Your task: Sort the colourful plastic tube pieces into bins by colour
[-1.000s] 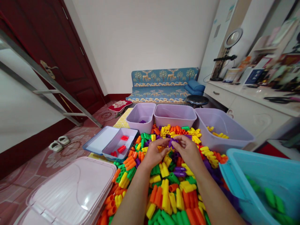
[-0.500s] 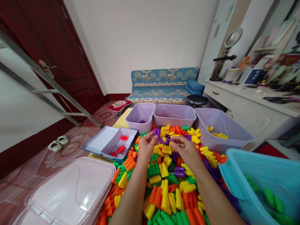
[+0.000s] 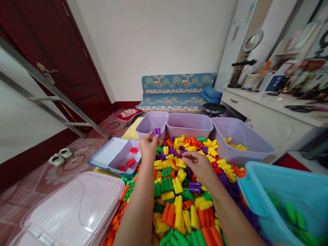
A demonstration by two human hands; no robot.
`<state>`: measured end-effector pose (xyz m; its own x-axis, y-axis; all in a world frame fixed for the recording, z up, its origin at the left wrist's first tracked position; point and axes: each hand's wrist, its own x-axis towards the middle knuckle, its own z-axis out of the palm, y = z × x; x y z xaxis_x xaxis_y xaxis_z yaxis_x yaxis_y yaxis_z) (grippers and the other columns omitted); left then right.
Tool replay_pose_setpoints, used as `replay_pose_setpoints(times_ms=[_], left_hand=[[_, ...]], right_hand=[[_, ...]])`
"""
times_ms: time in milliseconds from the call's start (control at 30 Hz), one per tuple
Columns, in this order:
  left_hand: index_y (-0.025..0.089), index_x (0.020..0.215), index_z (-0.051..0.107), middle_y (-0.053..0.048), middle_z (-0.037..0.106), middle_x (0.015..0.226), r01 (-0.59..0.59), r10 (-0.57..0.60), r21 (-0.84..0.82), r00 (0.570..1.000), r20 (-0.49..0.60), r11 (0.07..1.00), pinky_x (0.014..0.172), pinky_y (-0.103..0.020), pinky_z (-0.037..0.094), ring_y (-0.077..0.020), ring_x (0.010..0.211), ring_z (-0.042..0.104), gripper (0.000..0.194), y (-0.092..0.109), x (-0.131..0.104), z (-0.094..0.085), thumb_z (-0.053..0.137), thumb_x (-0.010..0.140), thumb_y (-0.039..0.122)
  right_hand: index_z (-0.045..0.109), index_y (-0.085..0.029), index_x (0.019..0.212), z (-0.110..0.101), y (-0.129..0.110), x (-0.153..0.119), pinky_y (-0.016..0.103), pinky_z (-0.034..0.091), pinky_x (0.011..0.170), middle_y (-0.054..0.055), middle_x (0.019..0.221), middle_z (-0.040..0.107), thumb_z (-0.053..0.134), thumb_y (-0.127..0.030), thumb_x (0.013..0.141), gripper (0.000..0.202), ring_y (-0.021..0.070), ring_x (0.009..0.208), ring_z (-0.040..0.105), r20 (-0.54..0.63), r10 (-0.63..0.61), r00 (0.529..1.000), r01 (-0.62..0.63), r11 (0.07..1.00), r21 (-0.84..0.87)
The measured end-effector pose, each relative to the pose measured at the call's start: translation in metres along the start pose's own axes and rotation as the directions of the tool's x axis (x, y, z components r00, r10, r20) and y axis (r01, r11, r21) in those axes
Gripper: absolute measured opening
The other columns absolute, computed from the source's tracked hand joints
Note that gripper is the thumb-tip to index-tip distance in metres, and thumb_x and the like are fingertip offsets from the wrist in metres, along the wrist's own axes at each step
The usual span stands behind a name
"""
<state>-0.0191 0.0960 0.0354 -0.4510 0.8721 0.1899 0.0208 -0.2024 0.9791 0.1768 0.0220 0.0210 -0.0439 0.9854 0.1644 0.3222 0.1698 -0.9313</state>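
My left hand pinches a purple tube piece at the front edge of the left lilac bin. My right hand hovers over the heap, fingers apart, with nothing seen between them. Under both hands spreads a heap of plastic tube pieces in yellow, green, orange and purple. Red pieces lie in a small tray at the left, and yellow pieces in the right lilac bin.
The middle lilac bin stands behind the heap. A turquoise bin holding green pieces is at the right. Pink lids lie at the lower left, below a blue-rimmed lid. A ladder leans at the far left.
My left hand has moved left and a little up with the purple piece, from over the heap to the left lilac bin. My right hand has shifted slightly down and left.
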Motion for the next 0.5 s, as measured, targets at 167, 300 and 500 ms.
replay_pose_setpoints(times_ms=[167,300,500], left_hand=[[0.008,0.121,0.058,-0.015,0.071,0.102,-0.087,0.088,0.113,0.996,-0.005,0.99,0.083,-0.036,0.055,-0.0235,0.09,0.07,0.048,0.0,0.008,0.004,0.063,0.077,0.024],[0.015,0.125,0.057,-0.011,0.059,0.129,-0.165,0.162,0.018,0.979,0.125,0.986,0.097,-0.034,0.047,-0.0236,0.117,0.057,0.052,-0.001,-0.005,0.005,0.064,0.074,0.018],[0.012,0.113,0.065,-0.011,0.072,0.099,-0.192,0.073,0.183,0.857,0.51,0.964,0.08,-0.033,0.054,-0.0217,0.088,0.068,0.039,0.001,-0.036,-0.007,0.061,0.078,0.029]], right_hand=[[0.068,-0.017,0.091,0.001,0.001,0.0,0.032,0.054,0.075,0.006,0.088,0.072,0.059,-0.032,0.076,0.022,0.0191,0.079,0.067,0.008,-0.023,1.0,0.023,1.0,-0.013],[0.067,-0.018,0.092,0.0,0.004,0.002,0.032,0.053,0.074,0.006,0.09,0.072,0.059,-0.032,0.077,0.023,0.0194,0.081,0.067,-0.035,-0.049,0.998,0.047,0.998,-0.045],[0.068,-0.021,0.093,-0.008,0.005,0.001,0.031,0.051,0.073,0.004,0.093,0.071,0.06,-0.031,0.076,0.022,0.0177,0.078,0.065,-0.054,-0.061,0.997,0.042,0.952,-0.304]])
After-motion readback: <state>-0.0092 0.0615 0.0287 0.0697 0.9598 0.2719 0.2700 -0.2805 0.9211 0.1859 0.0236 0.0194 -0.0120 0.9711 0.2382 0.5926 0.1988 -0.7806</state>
